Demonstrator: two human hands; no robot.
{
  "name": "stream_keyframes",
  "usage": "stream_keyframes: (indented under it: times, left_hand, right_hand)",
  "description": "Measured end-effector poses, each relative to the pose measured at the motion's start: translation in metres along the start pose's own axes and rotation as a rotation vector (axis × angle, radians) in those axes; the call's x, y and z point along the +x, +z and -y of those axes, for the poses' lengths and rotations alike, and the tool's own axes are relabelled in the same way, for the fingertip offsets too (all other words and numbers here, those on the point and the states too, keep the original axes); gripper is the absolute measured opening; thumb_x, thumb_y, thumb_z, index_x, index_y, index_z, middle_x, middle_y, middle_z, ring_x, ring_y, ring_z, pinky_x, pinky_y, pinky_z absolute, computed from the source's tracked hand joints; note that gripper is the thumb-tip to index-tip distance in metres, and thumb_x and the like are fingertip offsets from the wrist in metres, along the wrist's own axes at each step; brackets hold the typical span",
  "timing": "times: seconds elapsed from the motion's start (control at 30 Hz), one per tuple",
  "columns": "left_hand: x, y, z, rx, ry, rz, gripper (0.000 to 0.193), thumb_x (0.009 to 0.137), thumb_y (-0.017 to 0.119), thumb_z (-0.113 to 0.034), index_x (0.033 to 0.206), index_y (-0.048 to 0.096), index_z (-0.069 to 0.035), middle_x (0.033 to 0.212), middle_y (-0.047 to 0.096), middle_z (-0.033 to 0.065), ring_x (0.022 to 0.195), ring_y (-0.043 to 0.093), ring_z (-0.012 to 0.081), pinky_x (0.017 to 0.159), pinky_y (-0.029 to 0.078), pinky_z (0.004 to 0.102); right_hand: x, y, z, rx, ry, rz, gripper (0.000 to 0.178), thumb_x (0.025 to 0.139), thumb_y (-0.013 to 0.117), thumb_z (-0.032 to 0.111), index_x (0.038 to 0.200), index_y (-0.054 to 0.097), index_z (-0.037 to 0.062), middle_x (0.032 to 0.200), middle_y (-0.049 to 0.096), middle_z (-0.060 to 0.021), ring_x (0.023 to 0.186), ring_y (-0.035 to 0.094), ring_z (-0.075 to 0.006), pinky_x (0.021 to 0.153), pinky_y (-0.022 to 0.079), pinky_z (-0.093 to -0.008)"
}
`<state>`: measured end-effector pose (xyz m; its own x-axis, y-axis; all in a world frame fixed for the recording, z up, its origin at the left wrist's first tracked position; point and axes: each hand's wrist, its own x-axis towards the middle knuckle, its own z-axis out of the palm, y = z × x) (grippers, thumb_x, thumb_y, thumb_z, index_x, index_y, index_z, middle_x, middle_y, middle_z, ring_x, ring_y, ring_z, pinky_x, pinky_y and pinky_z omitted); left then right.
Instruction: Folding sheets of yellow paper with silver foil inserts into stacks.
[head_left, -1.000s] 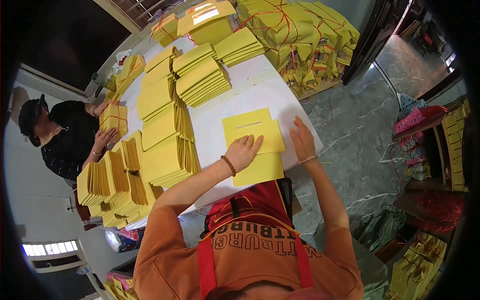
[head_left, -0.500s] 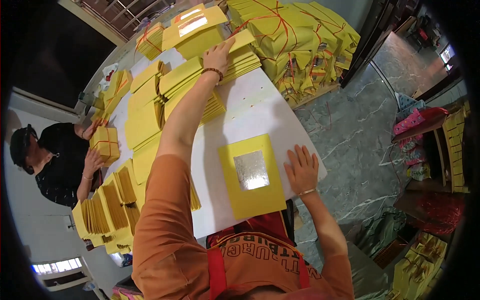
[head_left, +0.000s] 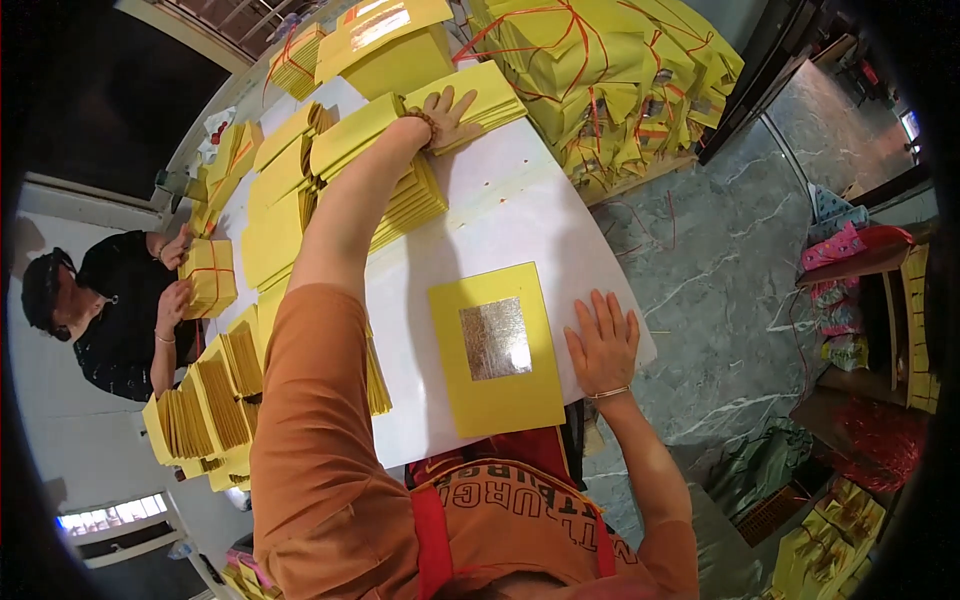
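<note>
My left hand (head_left: 446, 118) is stretched across the table, fingers spread over a stack of folded yellow paper (head_left: 485, 97) at the far side. Its palm rests on or just above the top fold; exact contact is unclear. Close to my body lies a single yellow sheet (head_left: 500, 408) with a shiny silver square (head_left: 497, 338) in its middle. Beside that sheet, my right hand (head_left: 604, 345) lies flat near the table's right edge, fingers apart, holding nothing. More folded yellow stacks (head_left: 355, 137) sit left of my left hand, partly hidden by my arm.
The white table (head_left: 520, 225) carries rows of yellow bundles. Across it on the left, a person in black (head_left: 125, 310) handles a bundle tied with red string (head_left: 209, 278). Large tied yellow piles (head_left: 610, 80) stand beyond the far right edge, over a grey marbled floor (head_left: 690, 300).
My left hand's fingers have spread apart over the folded stack, and the wrist sits slightly lower. My right hand stays flat in place. The view has shifted slightly.
</note>
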<state>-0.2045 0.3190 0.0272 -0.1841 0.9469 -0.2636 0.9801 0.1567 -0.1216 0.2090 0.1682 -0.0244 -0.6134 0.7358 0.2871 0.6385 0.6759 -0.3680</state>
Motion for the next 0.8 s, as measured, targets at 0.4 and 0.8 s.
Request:
stream_keyframes:
  times: [0.4,0.8]
  left_hand:
    - [-0.018,-0.047,-0.029,0.178,-0.111,0.094,0.087,0.071,0.054,-0.059,0.14,0.01,-0.026,0.139,0.028,0.0072,0.124,0.033,0.0318,0.097,0.029,0.0538]
    - [-0.145,-0.024,-0.116,-0.601,0.214,-0.51,0.047,0.08,0.057,-0.034,0.121,0.048,-0.013,0.112,0.054,0.0182,0.104,0.05,0.0341,0.09,0.04,0.0391]
  right_hand:
    - [-0.003,0.0,-0.003,0.025,0.014,-0.045,0.041,0.082,0.054,0.031,0.117,0.052,0.011,0.13,0.043,-0.0087,0.123,0.035,-0.0254,0.102,0.02,-0.0454]
    - [-0.012,0.011,-0.006,-0.012,-0.062,-0.136,0.036,0.079,0.057,0.032,0.109,0.056,0.0128,0.122,0.048,-0.0067,0.119,0.039,-0.025,0.1,0.025,-0.0462]
